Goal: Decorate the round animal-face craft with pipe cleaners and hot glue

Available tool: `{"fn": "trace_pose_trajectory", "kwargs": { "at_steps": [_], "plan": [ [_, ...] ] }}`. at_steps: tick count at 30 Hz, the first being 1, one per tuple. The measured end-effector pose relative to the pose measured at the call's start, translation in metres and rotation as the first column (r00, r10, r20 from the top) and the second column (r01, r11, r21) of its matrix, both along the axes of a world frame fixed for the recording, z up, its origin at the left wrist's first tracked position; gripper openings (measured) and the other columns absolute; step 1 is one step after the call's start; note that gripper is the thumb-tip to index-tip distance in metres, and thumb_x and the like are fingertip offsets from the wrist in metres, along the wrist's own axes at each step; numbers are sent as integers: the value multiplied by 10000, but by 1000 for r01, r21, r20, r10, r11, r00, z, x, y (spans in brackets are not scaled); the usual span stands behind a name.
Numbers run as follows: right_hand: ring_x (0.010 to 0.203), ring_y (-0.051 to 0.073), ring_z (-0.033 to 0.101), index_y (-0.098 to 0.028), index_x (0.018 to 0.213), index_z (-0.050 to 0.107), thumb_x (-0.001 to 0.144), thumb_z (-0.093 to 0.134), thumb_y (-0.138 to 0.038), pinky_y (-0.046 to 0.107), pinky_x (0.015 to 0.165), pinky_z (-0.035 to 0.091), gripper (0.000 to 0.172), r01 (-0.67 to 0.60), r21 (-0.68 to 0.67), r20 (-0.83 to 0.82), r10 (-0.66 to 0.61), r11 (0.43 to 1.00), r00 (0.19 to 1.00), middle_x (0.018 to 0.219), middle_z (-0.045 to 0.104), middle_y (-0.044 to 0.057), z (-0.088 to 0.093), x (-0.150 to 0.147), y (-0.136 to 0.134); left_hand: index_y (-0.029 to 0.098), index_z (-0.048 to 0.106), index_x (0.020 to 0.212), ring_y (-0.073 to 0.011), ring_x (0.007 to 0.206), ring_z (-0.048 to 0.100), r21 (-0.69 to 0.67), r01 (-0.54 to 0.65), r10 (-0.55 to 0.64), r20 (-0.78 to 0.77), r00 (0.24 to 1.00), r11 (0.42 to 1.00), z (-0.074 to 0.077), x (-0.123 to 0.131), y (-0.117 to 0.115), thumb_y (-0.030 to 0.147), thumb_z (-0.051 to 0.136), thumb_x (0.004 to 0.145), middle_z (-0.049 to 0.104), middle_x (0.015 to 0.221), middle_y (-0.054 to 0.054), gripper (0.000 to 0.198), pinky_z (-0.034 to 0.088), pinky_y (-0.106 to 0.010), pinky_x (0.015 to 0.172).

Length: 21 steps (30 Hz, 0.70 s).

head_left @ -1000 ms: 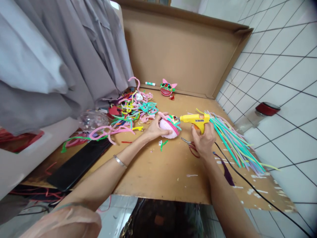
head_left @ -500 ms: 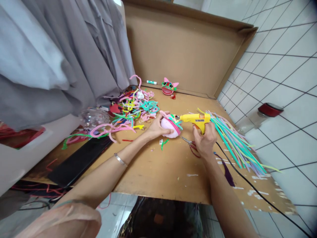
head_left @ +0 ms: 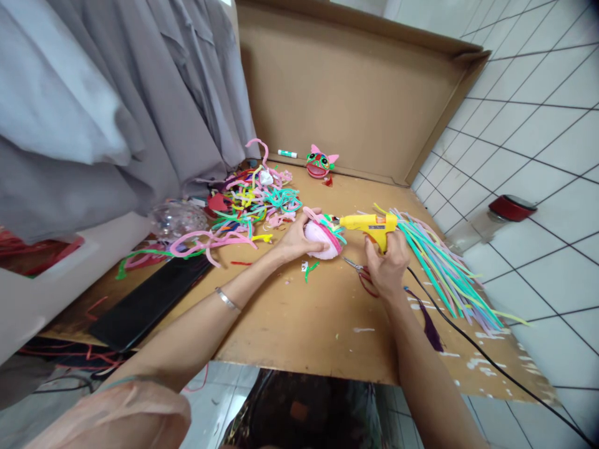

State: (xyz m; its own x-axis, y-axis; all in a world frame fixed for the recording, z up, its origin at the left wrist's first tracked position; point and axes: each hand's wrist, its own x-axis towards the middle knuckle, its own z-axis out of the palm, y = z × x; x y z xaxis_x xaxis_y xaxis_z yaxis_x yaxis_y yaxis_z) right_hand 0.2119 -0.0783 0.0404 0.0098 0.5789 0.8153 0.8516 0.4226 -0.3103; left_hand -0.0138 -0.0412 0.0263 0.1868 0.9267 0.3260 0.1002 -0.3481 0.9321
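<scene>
My left hand (head_left: 294, 240) is closed round a pink ball-shaped craft piece (head_left: 321, 239) wrapped with coloured pipe cleaners, resting on the cardboard sheet (head_left: 299, 312). My right hand (head_left: 386, 265) grips the handle of a yellow glue gun (head_left: 369, 223), whose nozzle points left and touches the top of the pink piece. A black cord (head_left: 486, 362) runs from the gun off to the lower right. Small scissors (head_left: 358, 271) lie just under my right hand.
A tangle of coloured pipe cleaners (head_left: 248, 202) lies at the left, a bundle of straight ones (head_left: 444, 268) at the right. A finished pink and green figure (head_left: 321, 163) and a marker (head_left: 287, 153) sit by the cardboard back wall. A black flat object (head_left: 150, 299), grey cloth (head_left: 116, 106) and a red-lidded jar (head_left: 508, 209) surround the work.
Both hands have kept their hold; the view shifted slightly, and the glue gun's nozzle stays at the pink piece.
</scene>
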Motion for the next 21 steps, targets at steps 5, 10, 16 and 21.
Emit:
{"fn": "trace_pose_trajectory", "kwargs": {
  "at_steps": [5, 10, 16, 21],
  "plan": [
    [830, 228, 551, -219, 887, 536, 912, 504, -334, 357, 732, 461, 122, 8, 30, 19, -9, 1000, 1000, 842, 547, 58, -1, 0, 1, 142, 458, 1380, -324, 1258, 523, -16, 5, -5, 12, 1000, 1000, -1, 0, 0, 332, 840, 514, 497, 1403, -164, 965, 424, -480, 1087],
    [849, 232, 554, -216, 902, 547, 912, 497, -333, 363, 744, 465, 127, 2, 23, 14, -2, 1000, 1000, 856, 551, 64, -1, 0, 0, 134, 449, 1382, -327, 1267, 518, -20, 14, -14, 27, 1000, 1000, -1, 0, 0, 328, 841, 511, 493, 1410, -173, 975, 421, -485, 1090],
    [843, 233, 550, -213, 910, 553, 905, 499, -346, 363, 744, 460, 144, 1, -2, -11, -1, 1000, 1000, 867, 551, 68, 0, -1, -1, 170, 466, 1381, -315, 1256, 524, -4, 17, -17, 9, 1000, 1000, -1, 0, 0, 331, 839, 521, 500, 1410, -149, 950, 417, -477, 1088],
    [799, 221, 545, -219, 842, 524, 902, 507, -342, 348, 722, 448, 138, 11, 21, -10, -11, 1000, 1000, 821, 535, 54, 2, -1, 0, 157, 467, 1367, -312, 1251, 528, -19, 2, -2, 17, 1000, 1000, 3, -1, -1, 332, 836, 513, 502, 1408, -149, 947, 417, -465, 1092]
  ]
}}
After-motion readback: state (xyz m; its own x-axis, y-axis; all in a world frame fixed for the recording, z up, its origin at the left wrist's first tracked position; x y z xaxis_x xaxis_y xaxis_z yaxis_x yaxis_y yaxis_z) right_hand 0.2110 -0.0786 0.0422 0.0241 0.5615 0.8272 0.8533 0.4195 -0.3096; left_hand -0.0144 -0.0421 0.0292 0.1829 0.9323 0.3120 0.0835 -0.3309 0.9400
